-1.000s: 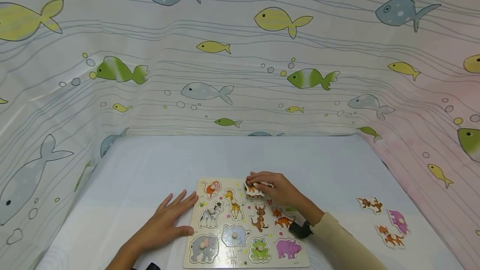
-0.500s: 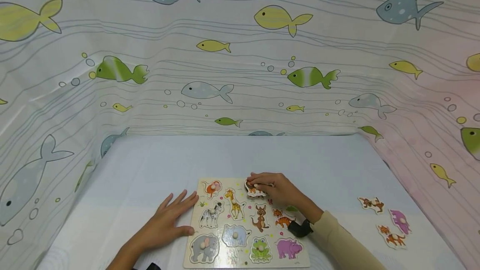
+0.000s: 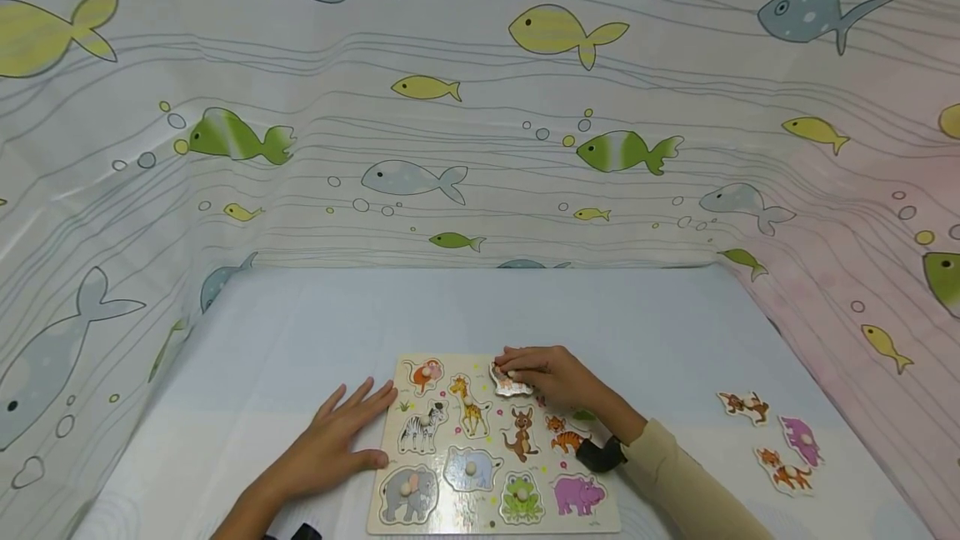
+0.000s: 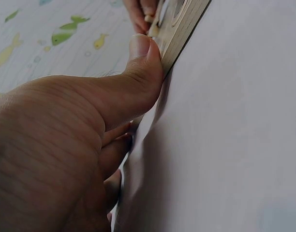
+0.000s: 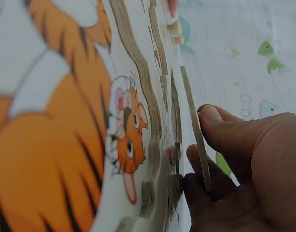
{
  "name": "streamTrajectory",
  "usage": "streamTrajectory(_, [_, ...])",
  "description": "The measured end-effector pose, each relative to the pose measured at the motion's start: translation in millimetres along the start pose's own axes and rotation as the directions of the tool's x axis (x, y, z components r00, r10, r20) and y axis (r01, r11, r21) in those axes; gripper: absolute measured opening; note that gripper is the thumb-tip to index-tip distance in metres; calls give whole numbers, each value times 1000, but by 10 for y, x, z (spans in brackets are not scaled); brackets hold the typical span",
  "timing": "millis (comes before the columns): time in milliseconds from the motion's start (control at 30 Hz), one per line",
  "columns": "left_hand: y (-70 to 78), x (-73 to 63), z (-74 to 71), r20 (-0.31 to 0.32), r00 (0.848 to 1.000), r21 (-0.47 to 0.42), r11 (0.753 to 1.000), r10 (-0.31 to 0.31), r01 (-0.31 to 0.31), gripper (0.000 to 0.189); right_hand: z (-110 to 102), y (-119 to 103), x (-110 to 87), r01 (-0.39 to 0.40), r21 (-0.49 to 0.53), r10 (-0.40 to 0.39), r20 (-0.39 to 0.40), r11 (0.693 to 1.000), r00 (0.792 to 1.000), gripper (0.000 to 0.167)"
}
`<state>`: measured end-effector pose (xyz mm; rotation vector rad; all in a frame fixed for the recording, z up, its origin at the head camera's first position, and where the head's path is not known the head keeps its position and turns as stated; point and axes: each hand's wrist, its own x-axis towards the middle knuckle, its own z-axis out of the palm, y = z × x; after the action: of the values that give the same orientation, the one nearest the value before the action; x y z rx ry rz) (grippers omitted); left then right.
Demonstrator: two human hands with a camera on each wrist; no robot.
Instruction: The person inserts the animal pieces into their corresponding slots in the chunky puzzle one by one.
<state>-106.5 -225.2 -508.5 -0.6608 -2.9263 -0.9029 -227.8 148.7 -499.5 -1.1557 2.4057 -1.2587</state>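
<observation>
A wooden animal peg puzzle board (image 3: 461, 515) lies flat on the table. My right hand (image 3: 558, 377) pinches a wooden puzzle piece (image 3: 512, 383) over the board's upper right part; its picture is mostly hidden by fingers and glare. The right wrist view shows that piece (image 5: 196, 128) edge-on, tilted, between thumb and fingers, with a gap to the board. My left hand (image 3: 337, 444) lies with spread fingers at the board's left edge, the thumb against its side. Knobbed pieces such as the elephant (image 3: 408, 497), frog (image 3: 521, 500) and zebra (image 3: 422, 427) sit in their recesses.
Three loose pieces lie to the right on the table: a brown animal piece (image 3: 742, 407), a purple hippo (image 3: 800, 442) and a tiger (image 3: 783, 470). Printed kangaroo (image 3: 520, 433), tiger (image 3: 566, 433) and hippo (image 3: 577, 496) pictures show in knobless recesses. A fish-patterned curtain (image 3: 517, 107) surrounds the table.
The piece in my right hand has tilted a little, and its face now shines with glare. The left hand has stayed at the board's edge.
</observation>
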Motion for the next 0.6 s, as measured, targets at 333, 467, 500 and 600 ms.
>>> streamTrajectory(333, [-14, 4, 6, -8, 1000, 11, 1000, 10, -10, 88, 6, -6, 21, -44, -35, 45, 27, 998, 999, 28])
streamTrajectory(467, [-13, 4, 0, -16, 1000, 18, 1000, 24, -24, 87, 9, -16, 32, -60, -54, 61, 23, 997, 998, 27])
streamTrajectory(500, [-14, 4, -1, -18, 999, 20, 999, 27, -27, 87, 10, -20, 33, -58, -60, 59, 21, 997, 998, 27])
streamTrajectory(600, [-19, 3, -1, -22, 999, 32, 999, 38, -37, 86, 15, -26, 36, -61, -73, 63, 21, 995, 998, 27])
